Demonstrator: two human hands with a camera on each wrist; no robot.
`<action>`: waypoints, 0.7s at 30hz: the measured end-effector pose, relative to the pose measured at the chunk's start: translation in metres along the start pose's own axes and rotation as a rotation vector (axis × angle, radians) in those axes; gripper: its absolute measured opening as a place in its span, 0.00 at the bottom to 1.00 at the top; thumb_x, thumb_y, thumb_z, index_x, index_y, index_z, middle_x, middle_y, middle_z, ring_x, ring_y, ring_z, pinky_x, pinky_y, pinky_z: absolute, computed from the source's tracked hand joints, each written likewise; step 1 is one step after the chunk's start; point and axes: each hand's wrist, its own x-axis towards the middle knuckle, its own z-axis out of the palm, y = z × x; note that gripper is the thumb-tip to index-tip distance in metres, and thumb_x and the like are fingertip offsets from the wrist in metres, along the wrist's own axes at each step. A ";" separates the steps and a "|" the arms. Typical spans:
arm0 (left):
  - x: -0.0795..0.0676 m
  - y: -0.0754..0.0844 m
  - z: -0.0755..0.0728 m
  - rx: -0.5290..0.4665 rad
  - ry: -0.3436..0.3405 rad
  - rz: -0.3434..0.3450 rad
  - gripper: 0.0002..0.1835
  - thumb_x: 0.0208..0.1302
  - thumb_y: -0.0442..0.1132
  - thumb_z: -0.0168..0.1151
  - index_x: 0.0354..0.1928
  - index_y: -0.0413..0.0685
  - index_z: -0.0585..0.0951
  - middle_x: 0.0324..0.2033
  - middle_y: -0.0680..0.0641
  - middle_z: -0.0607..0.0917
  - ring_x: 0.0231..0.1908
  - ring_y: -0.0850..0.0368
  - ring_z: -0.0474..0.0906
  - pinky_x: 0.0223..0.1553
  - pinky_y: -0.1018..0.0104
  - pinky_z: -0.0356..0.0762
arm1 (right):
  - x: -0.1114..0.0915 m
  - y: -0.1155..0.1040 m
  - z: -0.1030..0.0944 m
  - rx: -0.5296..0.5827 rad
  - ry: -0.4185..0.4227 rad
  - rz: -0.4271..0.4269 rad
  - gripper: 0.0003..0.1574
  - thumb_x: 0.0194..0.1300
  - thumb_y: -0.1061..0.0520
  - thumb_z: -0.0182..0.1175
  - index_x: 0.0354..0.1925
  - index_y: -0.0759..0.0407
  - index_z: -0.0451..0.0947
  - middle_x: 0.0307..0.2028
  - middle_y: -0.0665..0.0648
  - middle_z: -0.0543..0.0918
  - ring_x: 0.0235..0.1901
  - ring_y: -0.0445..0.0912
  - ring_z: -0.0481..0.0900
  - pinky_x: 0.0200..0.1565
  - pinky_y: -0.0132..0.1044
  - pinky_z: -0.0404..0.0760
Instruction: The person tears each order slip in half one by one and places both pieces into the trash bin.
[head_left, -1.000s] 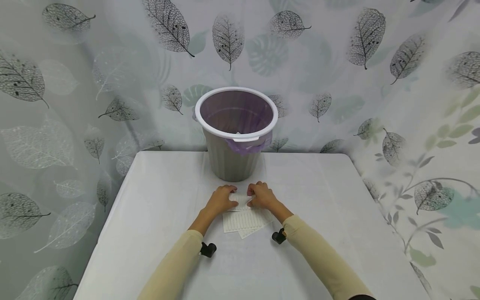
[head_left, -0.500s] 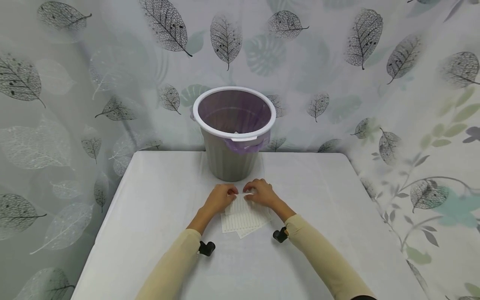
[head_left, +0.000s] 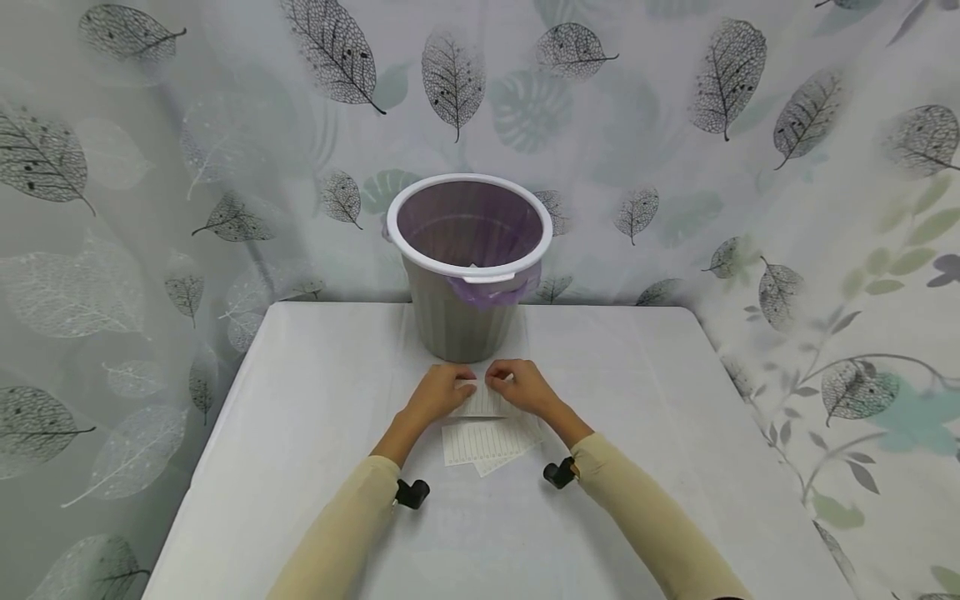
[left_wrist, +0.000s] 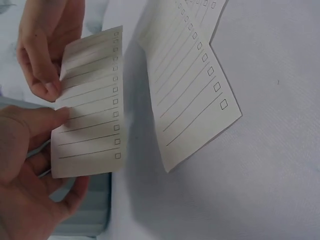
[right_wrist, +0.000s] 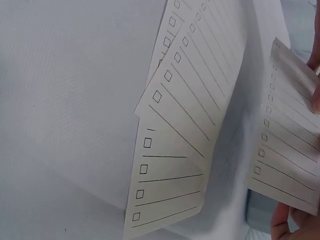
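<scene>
A small cream checklist sheet (left_wrist: pixel 90 105), printed with lines and tick boxes, is held up at its far edge by both hands. My left hand (head_left: pixel 438 393) pinches it with the thumb on the printed face and fingers behind. My right hand (head_left: pixel 522 387) pinches the same edge, its fingertips close beside the left ones. The sheet is tilted, and its near edge stands over the tabletop. Two more lined sheets overlap on the table just nearer: an upper checklist sheet (head_left: pixel 480 442) and a lower checklist sheet (head_left: pixel 495 464) poking out askew beneath it.
Right behind the hands stands a grey waste bin (head_left: pixel 465 321) with a white rim and a purple liner. Something white shows inside it. A white cloth (head_left: pixel 622 400) covers the table, and a leaf-patterned curtain (head_left: pixel 585 150) hangs behind and at both sides.
The hands have drawn closer together along the sheet's far edge. Half a second ago the sheet overlapped the ones below more; now its near edge appears higher and farther away. The other sheets stay put.
</scene>
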 end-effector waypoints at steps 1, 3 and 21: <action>0.000 0.001 0.000 0.002 0.000 0.001 0.07 0.68 0.33 0.71 0.46 0.40 0.89 0.44 0.44 0.90 0.50 0.45 0.85 0.53 0.50 0.81 | 0.000 -0.001 0.000 0.005 0.006 0.005 0.06 0.71 0.63 0.65 0.37 0.56 0.88 0.36 0.49 0.88 0.40 0.46 0.85 0.47 0.50 0.83; 0.001 0.002 -0.001 -0.003 0.003 0.003 0.06 0.69 0.34 0.70 0.45 0.40 0.90 0.43 0.45 0.90 0.49 0.46 0.86 0.53 0.50 0.81 | -0.001 -0.003 -0.001 0.012 0.016 0.014 0.06 0.72 0.62 0.64 0.38 0.56 0.88 0.36 0.48 0.88 0.41 0.46 0.84 0.45 0.48 0.83; 0.002 0.018 -0.010 0.021 0.089 0.120 0.06 0.69 0.36 0.70 0.41 0.42 0.92 0.39 0.47 0.91 0.42 0.47 0.88 0.45 0.52 0.84 | -0.001 -0.020 -0.005 -0.037 0.098 -0.111 0.07 0.73 0.61 0.65 0.42 0.62 0.89 0.40 0.56 0.89 0.43 0.52 0.86 0.48 0.50 0.83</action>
